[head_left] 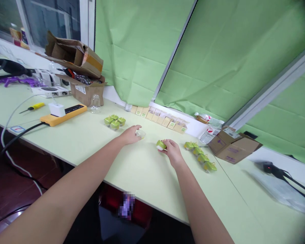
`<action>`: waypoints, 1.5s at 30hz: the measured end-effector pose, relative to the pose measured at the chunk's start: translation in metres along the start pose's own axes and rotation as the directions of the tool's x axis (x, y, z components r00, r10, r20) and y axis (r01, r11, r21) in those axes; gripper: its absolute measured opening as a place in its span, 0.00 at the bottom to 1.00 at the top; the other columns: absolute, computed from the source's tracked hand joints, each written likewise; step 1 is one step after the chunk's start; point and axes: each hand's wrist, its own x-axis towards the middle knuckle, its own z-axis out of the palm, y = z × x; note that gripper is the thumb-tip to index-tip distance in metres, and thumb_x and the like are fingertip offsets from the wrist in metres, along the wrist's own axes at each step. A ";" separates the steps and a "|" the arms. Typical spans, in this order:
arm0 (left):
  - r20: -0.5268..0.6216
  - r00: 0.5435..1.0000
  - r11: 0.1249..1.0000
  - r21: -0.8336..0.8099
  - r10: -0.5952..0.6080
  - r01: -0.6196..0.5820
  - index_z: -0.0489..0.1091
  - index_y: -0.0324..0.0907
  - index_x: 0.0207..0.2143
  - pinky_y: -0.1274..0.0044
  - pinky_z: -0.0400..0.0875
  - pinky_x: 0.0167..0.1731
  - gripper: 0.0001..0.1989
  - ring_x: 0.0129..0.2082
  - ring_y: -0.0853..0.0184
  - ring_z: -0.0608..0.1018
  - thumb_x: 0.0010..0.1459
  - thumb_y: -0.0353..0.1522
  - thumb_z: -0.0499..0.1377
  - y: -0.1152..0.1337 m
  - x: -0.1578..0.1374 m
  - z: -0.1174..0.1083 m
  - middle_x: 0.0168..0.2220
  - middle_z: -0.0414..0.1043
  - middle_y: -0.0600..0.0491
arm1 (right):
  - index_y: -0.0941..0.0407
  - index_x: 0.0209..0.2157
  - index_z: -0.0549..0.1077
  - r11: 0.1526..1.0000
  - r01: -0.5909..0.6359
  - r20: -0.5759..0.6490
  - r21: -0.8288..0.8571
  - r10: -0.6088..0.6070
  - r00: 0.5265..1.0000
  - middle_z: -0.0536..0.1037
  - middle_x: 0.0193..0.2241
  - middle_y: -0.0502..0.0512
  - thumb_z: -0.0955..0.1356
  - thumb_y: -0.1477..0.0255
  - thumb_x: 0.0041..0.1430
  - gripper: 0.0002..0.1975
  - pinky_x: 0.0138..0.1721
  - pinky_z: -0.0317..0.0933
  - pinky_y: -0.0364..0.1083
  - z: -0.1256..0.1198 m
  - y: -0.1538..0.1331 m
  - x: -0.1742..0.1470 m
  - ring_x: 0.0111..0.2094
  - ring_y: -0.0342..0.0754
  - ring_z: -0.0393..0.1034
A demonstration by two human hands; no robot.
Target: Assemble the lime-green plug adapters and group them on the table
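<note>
My left hand point(130, 135) is closed on the edge of a small clear plastic cup point(141, 134), low over the table. Pinched between my right thumb and fingers is a small green-and-white piece point(161, 145); my right hand point(171, 151) faces the cup, a short gap away. To the left stands a cluster of several green-topped pieces point(114, 125), which seem to sit in clear cups. A slanting row of similar green-topped pieces with yellow loops point(202, 158) lies right of my right hand.
Small tan boxes point(156, 117) line the wall. A clear glass jar point(95, 103), an orange power strip point(63, 115) and a yellow-handled screwdriver point(36, 106) are at the left, near cardboard boxes point(87, 93). Another cardboard box point(231, 145) stands right, near crumpled clear plastic packaging point(208, 134).
</note>
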 end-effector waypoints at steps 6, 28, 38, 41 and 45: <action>0.061 0.994 0.995 -0.037 0.091 -0.089 0.68 0.46 0.56 0.75 0.70 0.42 0.32 0.44 0.62 0.77 0.48 0.43 0.64 0.015 -0.006 0.022 0.50 0.74 0.50 | 0.55 0.28 0.69 0.993 0.098 -0.004 0.064 -0.098 0.995 0.74 0.32 0.51 0.74 0.59 0.45 0.16 0.36 0.75 0.51 0.005 0.002 0.000 0.36 0.48 0.72; 0.308 0.895 0.846 -0.519 0.323 -0.127 0.70 0.40 0.47 0.76 0.68 0.34 0.25 0.34 0.67 0.73 0.43 0.28 0.64 0.041 -0.017 0.044 0.37 0.73 0.52 | 0.55 0.34 0.75 0.847 0.442 0.283 -0.294 -0.365 0.887 0.78 0.34 0.53 0.69 0.55 0.56 0.16 0.43 0.66 0.46 0.005 0.013 -0.002 0.37 0.47 0.73; 0.329 0.922 0.807 -0.590 0.206 0.030 0.66 0.44 0.53 0.74 0.70 0.42 0.31 0.45 0.64 0.75 0.43 0.27 0.64 0.045 -0.015 0.039 0.50 0.72 0.47 | 0.54 0.33 0.72 0.759 0.459 0.318 -0.462 -0.342 0.885 0.78 0.33 0.52 0.65 0.57 0.59 0.14 0.35 0.64 0.43 0.004 0.018 0.002 0.36 0.46 0.72; 0.293 0.953 0.796 -0.593 0.076 0.119 0.66 0.43 0.52 0.71 0.69 0.48 0.28 0.49 0.63 0.75 0.45 0.29 0.64 0.040 -0.011 0.037 0.52 0.71 0.45 | 0.53 0.31 0.72 0.573 0.379 0.211 -0.727 -0.339 0.917 0.78 0.29 0.51 0.65 0.62 0.59 0.10 0.35 0.61 0.44 -0.020 0.008 0.008 0.31 0.46 0.71; 0.284 0.957 0.811 -0.572 0.057 0.122 0.67 0.41 0.49 0.70 0.70 0.47 0.26 0.44 0.64 0.76 0.46 0.32 0.66 0.033 -0.008 0.040 0.49 0.72 0.45 | 0.54 0.32 0.75 0.364 0.041 -0.085 -0.930 -0.321 0.943 0.79 0.31 0.57 0.65 0.64 0.57 0.09 0.36 0.59 0.46 -0.076 -0.001 0.020 0.33 0.51 0.71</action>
